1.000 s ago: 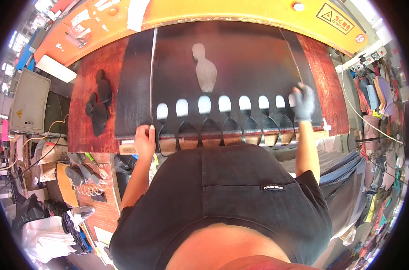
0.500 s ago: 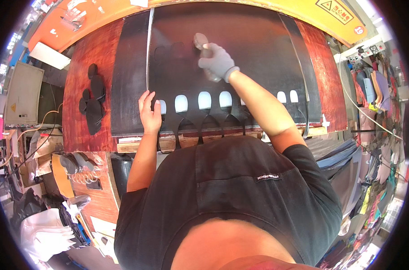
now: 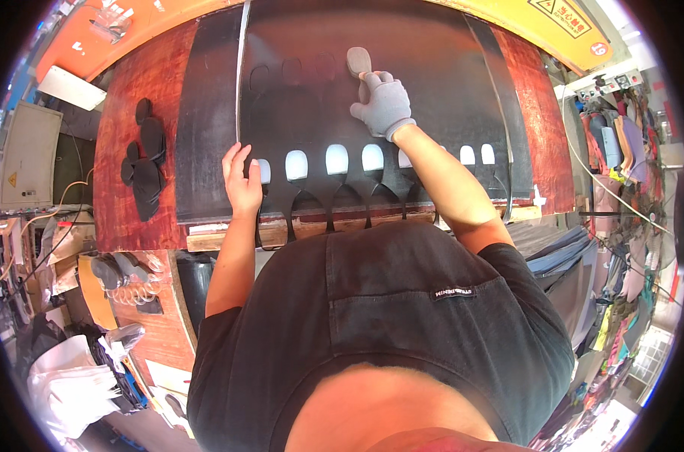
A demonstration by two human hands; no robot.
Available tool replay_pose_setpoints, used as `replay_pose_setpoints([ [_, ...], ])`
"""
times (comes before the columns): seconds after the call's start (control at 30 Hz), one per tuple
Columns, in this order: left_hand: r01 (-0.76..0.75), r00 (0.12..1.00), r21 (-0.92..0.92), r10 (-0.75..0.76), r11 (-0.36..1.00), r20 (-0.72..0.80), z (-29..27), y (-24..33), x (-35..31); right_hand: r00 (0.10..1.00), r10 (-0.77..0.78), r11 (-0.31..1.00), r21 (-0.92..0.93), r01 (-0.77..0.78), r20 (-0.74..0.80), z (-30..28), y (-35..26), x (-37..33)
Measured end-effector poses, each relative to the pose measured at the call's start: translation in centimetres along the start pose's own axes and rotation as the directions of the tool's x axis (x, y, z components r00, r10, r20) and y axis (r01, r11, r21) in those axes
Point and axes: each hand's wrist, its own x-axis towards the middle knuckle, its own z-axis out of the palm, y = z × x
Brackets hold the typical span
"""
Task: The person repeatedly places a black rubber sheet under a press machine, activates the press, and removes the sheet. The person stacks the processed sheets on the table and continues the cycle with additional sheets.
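Observation:
My right hand (image 3: 386,104), in a grey glove, is closed on the lower part of a greyish, sole-shaped piece (image 3: 358,60). Its rounded top sticks out beyond my fingers, over a large black sheet (image 3: 425,75); the rest is hidden by the glove. My bare left hand (image 3: 243,181) lies at the near left of this sheet, fingers apart and holding nothing. Beside it starts a row of pale, round-topped patches (image 3: 336,159) along the sheet's near side. I cannot tell whether they are openings or pieces. Faint sole outlines (image 3: 291,70) mark the sheet farther off.
Several black sole-shaped pieces (image 3: 148,177) lie on the reddish-brown board (image 3: 116,203) at left. An orange machine beam (image 3: 154,22) crosses the far side. A control box with buttons (image 3: 609,87) is at far right. Dark cloth-like sheets (image 3: 560,252) hang near right.
My right hand has moved right with the sole-shaped piece, and another faint outline shows where it was. My left hand stays on the sheet, while the whole view has shifted slightly.

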Motion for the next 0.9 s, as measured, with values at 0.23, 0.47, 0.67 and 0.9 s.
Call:
replay_pose_setpoints([
  [0.23,0.002,0.999,0.003,-0.002,1.0,0.046,-0.5,0.2,0.6,0.997,0.07,0.941,0.333,-0.058,-0.024,0.5,2.3,0.5],
  [0.47,0.254,0.955,0.16,-0.274,0.954,0.115,-6.1,1.2,-4.7,0.941,-0.038,0.995,0.07,0.065,-0.336,-4.6,10.9,-9.0],
  [0.67,-0.183,0.976,0.411,0.216,0.893,-0.034,-5.5,0.8,-7.3,0.837,-0.023,0.992,-0.115,-0.048,-0.547,-3.7,14.7,-23.0],
  [0.9,-0.204,0.962,0.386,0.257,0.9,-0.09,-4.2,0.5,-6.5,0.802,0.073,0.988,-0.066,-0.138,-0.593,-3.1,16.5,-21.3],
])
